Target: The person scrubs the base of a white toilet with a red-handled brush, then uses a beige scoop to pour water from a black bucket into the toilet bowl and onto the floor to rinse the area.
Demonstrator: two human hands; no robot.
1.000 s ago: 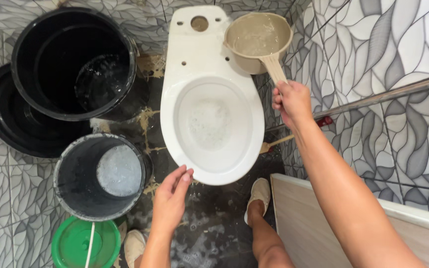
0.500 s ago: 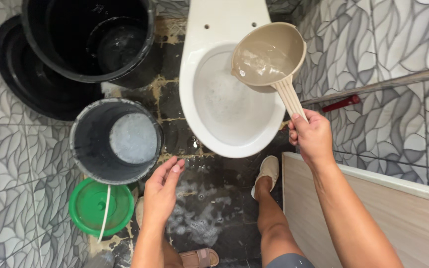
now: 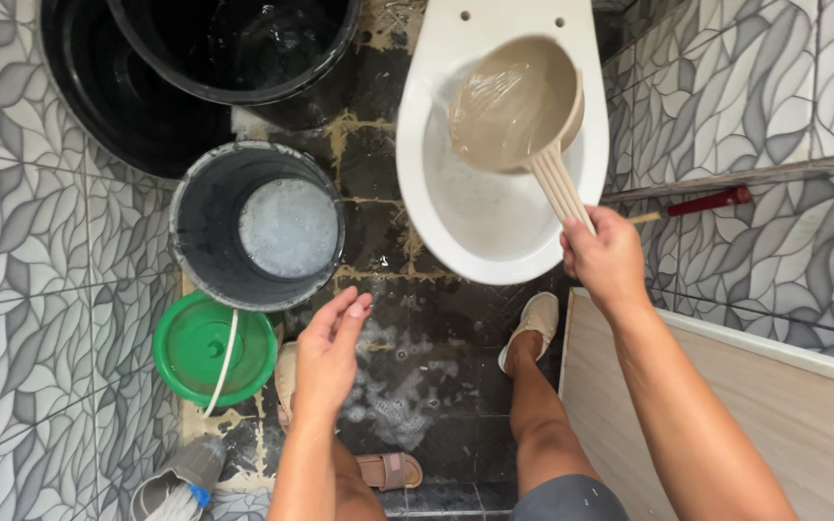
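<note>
My right hand (image 3: 608,258) grips the ribbed handle of a beige plastic water scoop (image 3: 515,103). The scoop is tilted over the bowl of a white toilet pan (image 3: 499,236) that stands on the wet dark floor, and water shows inside the scoop. My left hand (image 3: 329,350) hovers open with fingers apart, holding nothing, just below a grey bucket (image 3: 207,229) with soapy water in it. My legs and light shoes show below the pan.
A large black tub (image 3: 243,48) sits at the top left in a black basin. A green lid (image 3: 212,350) with a white cord lies below the grey bucket. A red-handled tool (image 3: 702,203) rests by the tiled wall. A pale panel (image 3: 774,415) stands at right.
The scoop moved from beside the pan's back to over its bowl and has tipped. My view shifted, so everything slid up and right. My left hand stayed open.
</note>
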